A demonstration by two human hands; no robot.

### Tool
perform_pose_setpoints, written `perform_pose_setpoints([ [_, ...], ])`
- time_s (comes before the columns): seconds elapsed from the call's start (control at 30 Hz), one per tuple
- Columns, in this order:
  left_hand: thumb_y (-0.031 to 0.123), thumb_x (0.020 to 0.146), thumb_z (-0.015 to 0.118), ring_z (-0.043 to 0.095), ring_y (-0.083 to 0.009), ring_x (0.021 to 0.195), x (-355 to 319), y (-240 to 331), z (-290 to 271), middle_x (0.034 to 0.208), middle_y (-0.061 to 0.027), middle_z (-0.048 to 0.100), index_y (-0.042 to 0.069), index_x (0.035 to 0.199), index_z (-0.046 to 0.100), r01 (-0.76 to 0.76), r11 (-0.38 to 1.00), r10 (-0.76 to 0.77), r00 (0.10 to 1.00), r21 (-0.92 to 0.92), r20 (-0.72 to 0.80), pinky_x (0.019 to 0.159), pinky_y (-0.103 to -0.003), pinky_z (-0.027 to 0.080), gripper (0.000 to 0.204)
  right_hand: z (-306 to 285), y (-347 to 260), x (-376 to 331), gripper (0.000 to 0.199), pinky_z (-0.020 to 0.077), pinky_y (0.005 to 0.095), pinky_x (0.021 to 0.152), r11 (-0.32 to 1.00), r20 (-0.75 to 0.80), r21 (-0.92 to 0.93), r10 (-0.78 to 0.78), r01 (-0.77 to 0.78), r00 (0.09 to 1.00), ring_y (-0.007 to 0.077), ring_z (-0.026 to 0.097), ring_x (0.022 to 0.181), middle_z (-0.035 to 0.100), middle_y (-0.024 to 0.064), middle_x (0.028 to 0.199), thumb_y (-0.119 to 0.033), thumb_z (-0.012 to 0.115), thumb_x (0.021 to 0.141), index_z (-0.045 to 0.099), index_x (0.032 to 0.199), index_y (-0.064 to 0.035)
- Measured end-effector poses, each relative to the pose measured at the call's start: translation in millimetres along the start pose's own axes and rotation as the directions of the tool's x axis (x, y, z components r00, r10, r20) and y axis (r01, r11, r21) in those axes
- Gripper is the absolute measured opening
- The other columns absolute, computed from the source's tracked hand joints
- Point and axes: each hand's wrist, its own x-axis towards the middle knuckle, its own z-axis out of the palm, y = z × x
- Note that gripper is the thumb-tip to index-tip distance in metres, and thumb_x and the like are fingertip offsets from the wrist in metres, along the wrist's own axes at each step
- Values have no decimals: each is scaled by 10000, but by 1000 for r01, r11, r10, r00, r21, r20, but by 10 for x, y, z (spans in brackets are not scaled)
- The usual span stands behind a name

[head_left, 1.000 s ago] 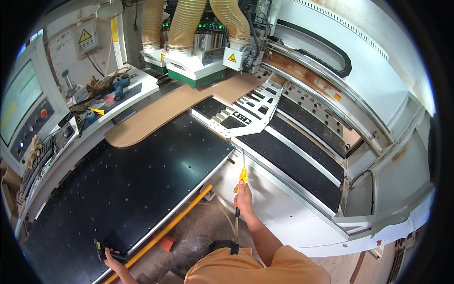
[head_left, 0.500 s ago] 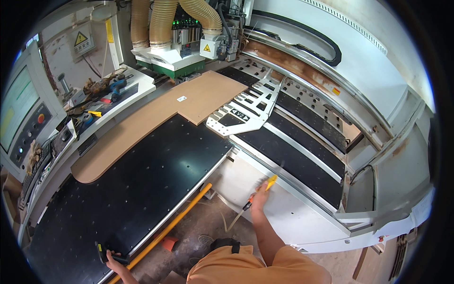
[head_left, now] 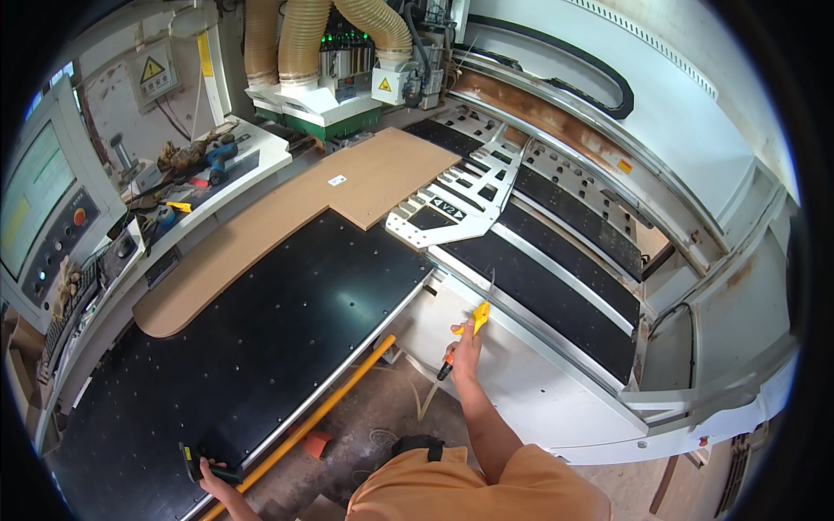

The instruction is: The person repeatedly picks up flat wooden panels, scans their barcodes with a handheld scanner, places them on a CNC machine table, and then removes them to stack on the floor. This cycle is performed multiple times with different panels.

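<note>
My right hand [head_left: 467,342] is raised in front of the white machine side and grips a yellow air blow gun [head_left: 474,319] with a thin hose hanging from it. The gun's tip points up toward the edge of the black machine bed [head_left: 287,330]. Low at the left, my left hand [head_left: 211,471] is closed on a small black and yellow tool [head_left: 188,460] at the near corner of the bed. A brown wooden board [head_left: 287,217] with a stepped outline lies across the far part of the bed.
A white perforated bracket [head_left: 452,201] lies right of the board. Dust hoses and a machining head [head_left: 326,61] stand at the back. A control panel with a screen [head_left: 39,208] is at the left, beside a ledge of tools [head_left: 187,169]. A yellow bar [head_left: 313,417] runs along the bed's front.
The brown board has come farther out along the bed toward me. My right hand with the blow gun has shifted right and up a little. My left hand stays at the bed's corner.
</note>
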Motion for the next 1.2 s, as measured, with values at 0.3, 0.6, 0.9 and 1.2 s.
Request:
perform_pose_setpoints([
  [0.3, 334, 906, 706, 590, -166, 560, -173, 132, 123, 640, -62, 605, 1, 835, 644, -28, 999, 28, 999, 29, -23, 531, -295, 443, 345, 19, 47, 25, 407, 406, 280, 363, 999, 76, -22, 44, -43, 996, 110, 469, 423, 607, 72, 1042, -458, 412, 1067, 475, 1107, -58],
  [0.6, 304, 916, 701, 595, -162, 572, -169, 19, 51, 704, -59, 622, -3, 866, 647, -14, 1000, 14, 1000, 12, -5, 535, -304, 453, 316, 45, 38, -30, 404, 385, 274, 368, 997, 133, -76, 10, 0, 991, 104, 457, 415, 608, 64, 1039, -444, 406, 1074, 484, 1102, -48],
  [0.9, 285, 911, 725, 600, -161, 575, -110, -26, -23, 735, -62, 633, 11, 880, 652, -15, 1000, 15, 1000, 4, 0, 529, -311, 467, 285, 144, 38, -69, 447, 388, 269, 325, 995, 176, -96, -8, 25, 984, 108, 459, 400, 613, 110, 1051, -488, 420, 1063, 485, 1115, -49],
  [1.2, 285, 919, 710, 602, -160, 576, -206, 9, -8, 728, -61, 631, 2, 885, 652, -11, 999, 11, 1000, 34, 1, 536, -304, 466, 291, 110, 3, -104, 426, 393, 269, 327, 992, 224, -122, 20, 7, 974, 105, 456, 397, 610, 105, 1056, -471, 416, 1067, 482, 1110, -52],
])
